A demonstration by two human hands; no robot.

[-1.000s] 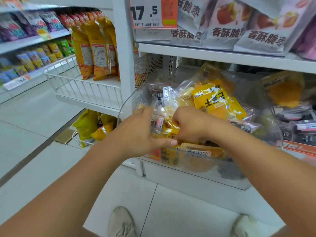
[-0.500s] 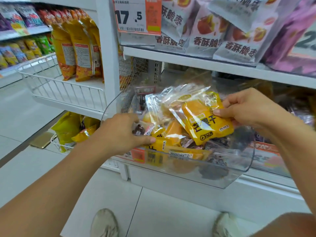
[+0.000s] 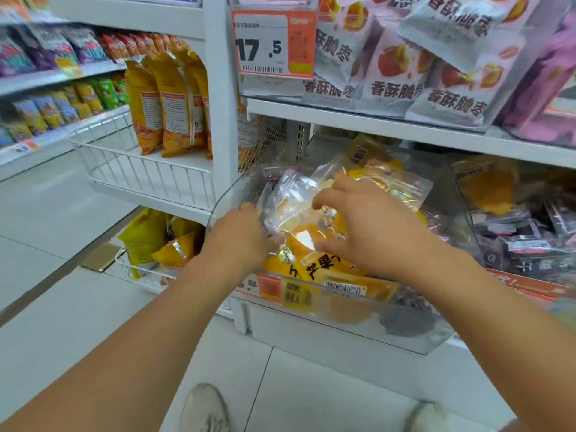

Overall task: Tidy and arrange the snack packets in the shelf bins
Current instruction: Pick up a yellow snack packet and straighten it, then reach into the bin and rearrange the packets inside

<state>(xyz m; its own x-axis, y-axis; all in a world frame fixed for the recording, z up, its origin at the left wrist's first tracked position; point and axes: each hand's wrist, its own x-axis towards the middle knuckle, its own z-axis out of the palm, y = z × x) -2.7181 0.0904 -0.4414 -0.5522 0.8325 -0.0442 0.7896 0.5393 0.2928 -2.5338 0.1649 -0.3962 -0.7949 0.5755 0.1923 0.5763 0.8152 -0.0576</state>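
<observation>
Head view, what do you see?

— Two bare arms reach into a clear bin (image 3: 414, 341) on a shop shelf. The bin is full of yellow packets (image 3: 330, 266).

— What is the left hand doing?

— The left hand (image 3: 240, 241) sits at the bin's left edge. Its back hides the fingers, so I cannot tell if it holds anything.

— And the right hand?

— The right hand (image 3: 371, 232) is on top of the pile. Its fingers are bent down over a clear packet (image 3: 290, 201), and the thumb is on a yellow one below. It looks like a pinch on the clear packet.

— What gets in the way?

— The right hand covers the middle of the pile. The bin's front wall blurs the packets low down. A shelf board (image 3: 405, 129) hangs just above the bin.

— What else is around?

— White bags (image 3: 396, 76) with red fruit pictures lie on that board, next to a price tag (image 3: 274, 45) that says 17.5. A pink bag (image 3: 542, 88) is at the far right. A second bin (image 3: 526, 232) with dark packets is just beside the first, on the right. To the left is a white wire basket (image 3: 140, 173) with tall yellow bags (image 3: 168, 104) standing in it. Two shoes (image 3: 205, 410) show on the pale floor below.
</observation>
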